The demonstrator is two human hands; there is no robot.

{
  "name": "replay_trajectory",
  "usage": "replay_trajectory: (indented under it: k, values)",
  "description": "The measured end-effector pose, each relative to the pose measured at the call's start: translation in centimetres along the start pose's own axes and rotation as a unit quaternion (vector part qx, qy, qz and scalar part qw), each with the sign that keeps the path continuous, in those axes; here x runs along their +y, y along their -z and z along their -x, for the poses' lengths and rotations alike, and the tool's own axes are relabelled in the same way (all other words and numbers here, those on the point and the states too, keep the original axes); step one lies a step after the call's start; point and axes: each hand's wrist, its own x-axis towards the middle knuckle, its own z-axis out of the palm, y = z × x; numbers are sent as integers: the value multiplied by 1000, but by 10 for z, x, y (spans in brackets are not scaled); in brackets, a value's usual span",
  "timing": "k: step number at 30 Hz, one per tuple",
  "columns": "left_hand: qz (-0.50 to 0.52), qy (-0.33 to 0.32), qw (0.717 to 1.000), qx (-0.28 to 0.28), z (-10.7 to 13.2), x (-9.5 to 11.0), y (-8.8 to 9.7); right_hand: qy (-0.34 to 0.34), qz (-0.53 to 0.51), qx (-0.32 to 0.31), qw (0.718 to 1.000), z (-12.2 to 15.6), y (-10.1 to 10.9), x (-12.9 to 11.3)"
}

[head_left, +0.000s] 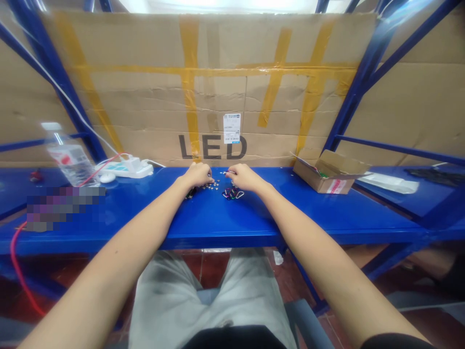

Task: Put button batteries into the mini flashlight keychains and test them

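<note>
My left hand [198, 174] is over the blue tabletop [225, 218], its fingers closed in a pinch; what they hold is too small to make out. Opposite it, my right hand [244, 176] pinches a small purplish-red piece [228, 172] whose kind I cannot tell. Several small shiny metal pieces [215, 185] lie scattered between both hands. Just in front of my right hand is a little pile of coloured carabiners [232, 194]. Some dark small items [189, 194] sit under my left wrist, partly covered by it.
An open cardboard box [329, 174] stands at the right, beside a white packet [390, 183]. On the left are a water bottle [70, 157], a power strip [127, 167] and a red cable [16, 257]. A large cardboard sheet [145, 106] closes off the back.
</note>
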Motion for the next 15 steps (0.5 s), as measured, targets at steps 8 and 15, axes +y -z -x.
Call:
replay_trajectory:
  k: [8, 15]
  values:
    - [15, 19, 1000, -18, 0, 3, -2, 10, 2, 2, 1000, -3, -3, 5]
    - [-13, 21, 999, -26, -2, 3, -6, 2, 4, -6, 1000, -1, -1, 2]
